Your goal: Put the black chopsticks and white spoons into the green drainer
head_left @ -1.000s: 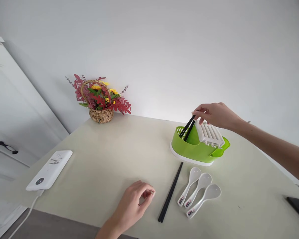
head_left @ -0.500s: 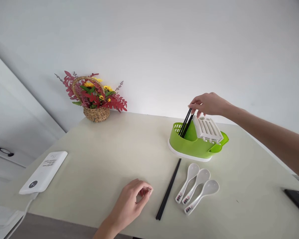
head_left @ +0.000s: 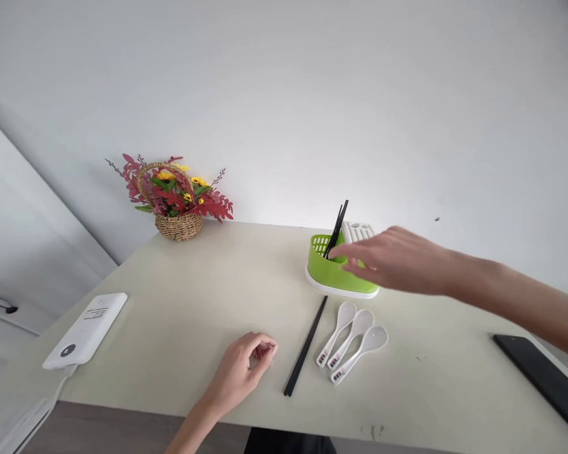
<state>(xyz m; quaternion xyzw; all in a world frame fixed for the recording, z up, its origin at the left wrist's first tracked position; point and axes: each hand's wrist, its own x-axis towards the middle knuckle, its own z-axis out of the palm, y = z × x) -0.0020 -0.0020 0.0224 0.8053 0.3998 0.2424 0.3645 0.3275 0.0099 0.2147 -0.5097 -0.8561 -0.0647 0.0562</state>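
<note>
My right hand (head_left: 378, 258) hovers in front of the green utensil holder (head_left: 324, 271), fingers stretched out and holding nothing. It covers the holder's right part. Black chopsticks (head_left: 338, 224) lean upright in the holder's left compartment, against its white slotted section (head_left: 357, 232). On the table rests my left hand (head_left: 246, 366), curled with thumb and fingertips together and nothing visible in them. To its right lies a pair of black chopsticks (head_left: 305, 347). Beside that pair are three white spoons, the left (head_left: 336, 334), the middle (head_left: 351, 338) and the right (head_left: 360, 354).
A wicker basket (head_left: 178, 227) of red and yellow flowers stands at the back left by the wall. At the left edge lies a white power bank (head_left: 86, 331) with a cable. A black phone (head_left: 542, 378) lies at the right edge. White cabinet doors (head_left: 23, 233) stand at the left.
My right hand has let go of the chopsticks in the holder and moved down towards me. My left hand keeps its curled pose. The view has shifted slightly.
</note>
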